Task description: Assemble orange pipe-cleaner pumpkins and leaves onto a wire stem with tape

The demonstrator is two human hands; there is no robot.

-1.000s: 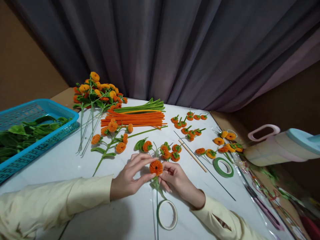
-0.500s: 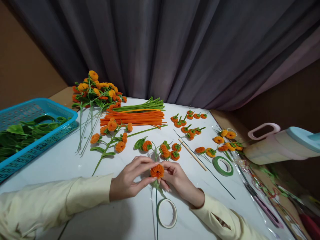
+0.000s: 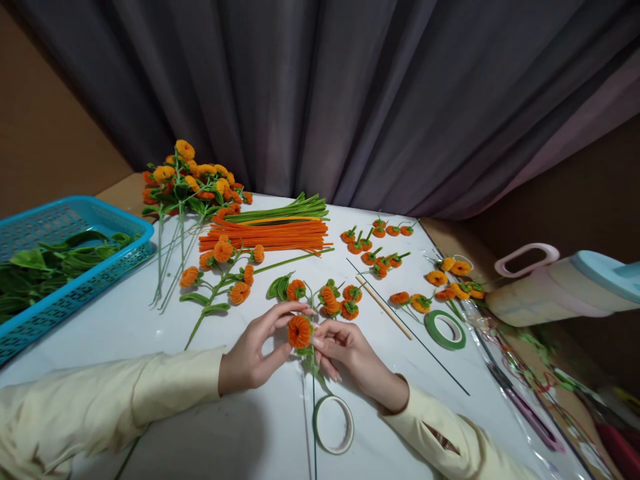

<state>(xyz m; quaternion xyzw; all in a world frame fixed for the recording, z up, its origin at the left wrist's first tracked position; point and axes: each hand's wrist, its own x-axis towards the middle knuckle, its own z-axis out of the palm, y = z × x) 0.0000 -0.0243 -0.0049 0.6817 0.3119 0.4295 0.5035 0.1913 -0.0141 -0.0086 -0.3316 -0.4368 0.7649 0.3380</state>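
Two bare hands meet at one orange flower [image 3: 299, 331], which sits between them over the white surface [image 3: 210, 433]. The left hand [image 3: 257, 350] curves around it from the left, thumb near its lower edge and forefinger above; whether this grip presses on the flower I cannot tell. The right hand [image 3: 353, 353] has its grip pinched closed on a thin green stem [image 3: 315, 400] just right of the flower. Far beyond the flower, the surface's back edge ends at a folded dark curtain [image 3: 280, 100]; its right edge slants past lilac-handled scissors [image 3: 537, 420]. The widest gap left of the flower lies between the left sleeve [image 3: 175, 383] and the basket; on the near side, a ring-shaped tape roll [image 3: 349, 433] narrows the room. The flower is a ribbed, fuzzy disc with a dark centre. Beyond it lie straight orange stems [image 3: 265, 237] and fuzzy green stems [image 3: 280, 211]; right of it, a smooth wooden rod [image 3: 385, 308] and a flat roll of green tape [image 3: 453, 345]. Well left of the flower, a perforated blue plastic basket [image 3: 115, 267] holds velvety green leaves [image 3: 65, 257]. Far right, a pale tumbler [image 3: 550, 293] wears a blue lid; its contents are unclear.
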